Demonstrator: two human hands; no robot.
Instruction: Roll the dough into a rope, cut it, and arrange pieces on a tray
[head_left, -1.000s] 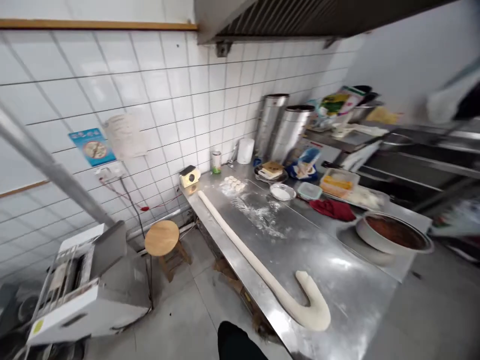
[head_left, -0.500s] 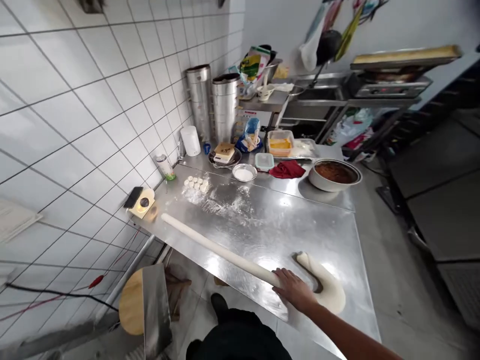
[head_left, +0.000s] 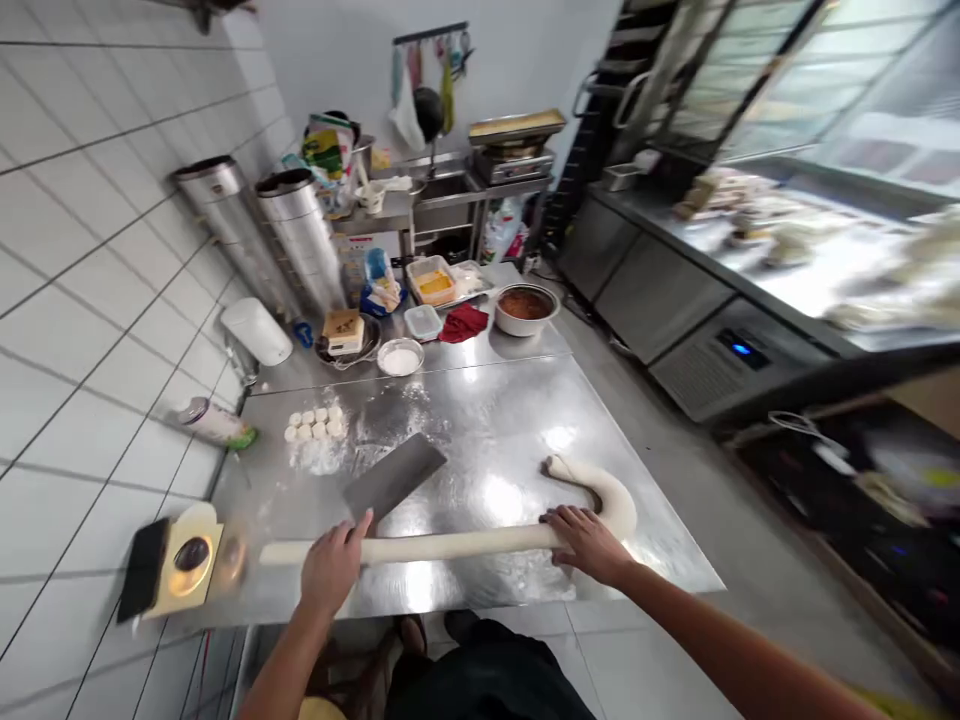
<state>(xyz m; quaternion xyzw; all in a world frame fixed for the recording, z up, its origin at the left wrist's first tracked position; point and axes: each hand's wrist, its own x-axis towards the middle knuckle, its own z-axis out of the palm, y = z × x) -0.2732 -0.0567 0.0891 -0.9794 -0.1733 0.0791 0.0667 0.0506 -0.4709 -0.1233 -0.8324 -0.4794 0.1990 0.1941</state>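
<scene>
A long rope of dough (head_left: 457,545) lies along the near side of the steel table, its right end curled back into a hook. My right hand (head_left: 583,540) is curved over the rope just before the bend. At the left, my left hand (head_left: 334,565) grips a cleaver (head_left: 397,478), its broad grey blade reaching up and right over the table; the fingers hide the handle. That hand is above the rope's left part, and I cannot tell if it touches the dough. Several small dough pieces (head_left: 315,424) sit in flour farther back.
Along the back stand a bowl of flour (head_left: 400,357), a kitchen scale (head_left: 344,331), a lidded box (head_left: 424,322), a red cloth (head_left: 463,322) and a bowl of brown filling (head_left: 525,308). A spray can (head_left: 217,422) and a phone on a stand (head_left: 142,570) are by the tiled wall.
My left hand has come into view with the cleaver. My right hand stays on the dough rope. The view has turned right, showing a counter and cabinets.
</scene>
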